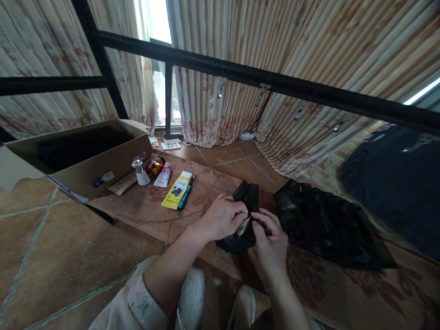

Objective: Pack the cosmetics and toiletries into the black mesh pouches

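Note:
Between my hands, on the low cloth-covered surface, is a small black bag (237, 244) with its top edge pulled up. My left hand (225, 217) pinches the bag's edge from the left. From the right, my right hand (271, 236) grips the same bag, its fingertips close to the left ones. Something pale shows in the gap of the bag, too small to name. To the right lies a larger crumpled black plastic bag (326, 224). Left of my hands lie a yellow tube (177, 191) and a blue and black toothbrush (185, 195) side by side.
An open cardboard box (113, 167) stands at the left. Beside it are a white bottle (140, 174), an amber jar (155, 166), a pink and white tube (162, 175) and a tan tube (123, 183). A black metal rail (220, 66) crosses before the curtains (213, 105).

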`<state>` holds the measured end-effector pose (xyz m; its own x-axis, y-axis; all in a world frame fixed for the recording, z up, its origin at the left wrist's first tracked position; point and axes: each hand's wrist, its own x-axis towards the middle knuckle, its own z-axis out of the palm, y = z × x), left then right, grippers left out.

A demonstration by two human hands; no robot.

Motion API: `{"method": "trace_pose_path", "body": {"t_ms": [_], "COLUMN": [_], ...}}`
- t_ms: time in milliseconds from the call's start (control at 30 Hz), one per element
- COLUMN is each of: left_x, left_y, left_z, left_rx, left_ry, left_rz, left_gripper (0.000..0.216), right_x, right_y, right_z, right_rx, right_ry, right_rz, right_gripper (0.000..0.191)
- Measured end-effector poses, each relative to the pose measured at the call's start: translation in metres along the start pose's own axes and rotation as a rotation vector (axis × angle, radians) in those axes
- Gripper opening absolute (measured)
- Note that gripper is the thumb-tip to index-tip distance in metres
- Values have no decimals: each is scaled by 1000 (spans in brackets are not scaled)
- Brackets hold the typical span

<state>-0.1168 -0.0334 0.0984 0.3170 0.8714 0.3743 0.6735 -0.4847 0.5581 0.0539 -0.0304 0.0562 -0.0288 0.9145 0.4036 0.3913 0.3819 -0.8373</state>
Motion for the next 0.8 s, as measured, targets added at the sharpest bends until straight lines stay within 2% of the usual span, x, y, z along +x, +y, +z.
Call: {"method": "trace_pose_path", "body": {"t_ms": [233,400,600,800], "left_x": [0,-4,-18,-30], "left_y": [-2,-21,-59,-89], "left_z": [-8,-13,-26,-47], "left_rx": [-239,-108,365,477], "left_ry": [148,249,171,53], "left_rz": [-97,-317,-715,-987], "left_gripper": [22,22,34,37], "right_x": [-1,-3,-3,-2], "right_y": [-3,-6,-3,-3], "right_z": [0,1,1,0], "right_rx": [10,32,15,0], "right_ry": [-1,34,83,95], "right_rz": [3,0,1,9], "right_gripper": [20,21,23,23]}}
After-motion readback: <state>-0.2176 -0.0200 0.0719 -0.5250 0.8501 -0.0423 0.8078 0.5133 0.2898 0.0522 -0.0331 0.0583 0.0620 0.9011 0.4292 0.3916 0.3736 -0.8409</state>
